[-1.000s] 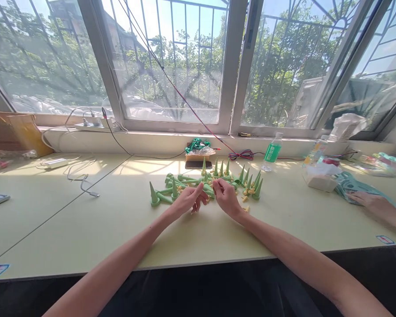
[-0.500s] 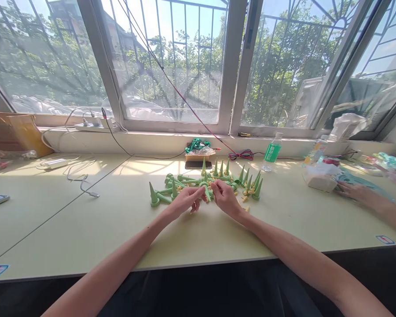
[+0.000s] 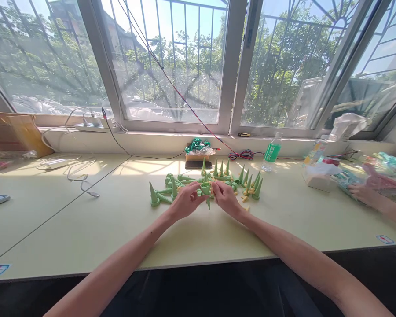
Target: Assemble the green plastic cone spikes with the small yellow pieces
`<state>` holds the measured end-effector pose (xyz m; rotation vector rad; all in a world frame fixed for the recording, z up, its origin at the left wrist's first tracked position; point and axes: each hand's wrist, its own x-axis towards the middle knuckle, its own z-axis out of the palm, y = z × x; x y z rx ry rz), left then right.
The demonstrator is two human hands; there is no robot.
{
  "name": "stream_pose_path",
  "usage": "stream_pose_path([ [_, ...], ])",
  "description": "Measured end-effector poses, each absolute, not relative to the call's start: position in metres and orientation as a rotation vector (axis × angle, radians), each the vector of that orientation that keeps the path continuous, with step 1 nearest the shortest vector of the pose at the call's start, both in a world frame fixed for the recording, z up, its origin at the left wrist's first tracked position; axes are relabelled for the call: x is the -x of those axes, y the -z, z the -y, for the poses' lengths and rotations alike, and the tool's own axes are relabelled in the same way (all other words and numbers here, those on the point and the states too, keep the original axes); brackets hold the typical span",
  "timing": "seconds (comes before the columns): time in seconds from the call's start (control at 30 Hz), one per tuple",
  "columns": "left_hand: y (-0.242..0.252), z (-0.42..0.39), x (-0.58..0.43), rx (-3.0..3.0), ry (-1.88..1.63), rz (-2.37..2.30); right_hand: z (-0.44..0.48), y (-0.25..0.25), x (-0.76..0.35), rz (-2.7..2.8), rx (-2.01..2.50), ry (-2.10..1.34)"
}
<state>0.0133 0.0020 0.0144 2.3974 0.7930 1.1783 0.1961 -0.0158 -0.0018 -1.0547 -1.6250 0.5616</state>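
Note:
My left hand [image 3: 186, 201] grips a hollow green plastic spike [image 3: 205, 189], its round open end up and its pointed tip downward. Close against that open end, my right hand [image 3: 227, 200] has thumb and fingertips pinched together; what they hold, if anything, is too small to make out. Around and behind both hands is a group of similar green spikes, some lying down. One upright spike [image 3: 154, 196] stands at the left end, and several more, such as this spike [image 3: 257, 190], stand at the right. Small yellow pieces [image 3: 244, 199] lie scattered among them.
Behind the spikes lie a dark phone [image 3: 198, 164] and a small box [image 3: 199, 156] with green items. A green-labelled bottle [image 3: 272, 152] stands to the right, near a tissue pack [image 3: 320, 178]. Another person's hand [image 3: 363, 193] is at far right. A white cable [image 3: 82, 180] lies left.
My left hand has turned the green spike so its open end now faces up. The right hand stays almost in place. The other person's hand has shifted right.

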Motion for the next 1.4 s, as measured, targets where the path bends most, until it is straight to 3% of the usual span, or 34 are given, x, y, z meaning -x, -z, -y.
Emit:
stream_pose_path([
  [0.6,-0.0153,-0.0032,-0.0078,-2.509,-1.109,-0.812,0.0169,-0.0006,-0.1955,1.643,1.060,-0.580],
  [1.03,-0.0153,-0.0050,-0.0120,-2.317,-1.260,-1.029,0.0204,0.0007,-0.1904,1.571,1.023,-0.603],
  [1.4,-0.0202,-0.0039,-0.0166,-1.786,-0.922,-0.891,0.0223,-0.0027,-0.1916,1.574,1.010,-0.553],
])
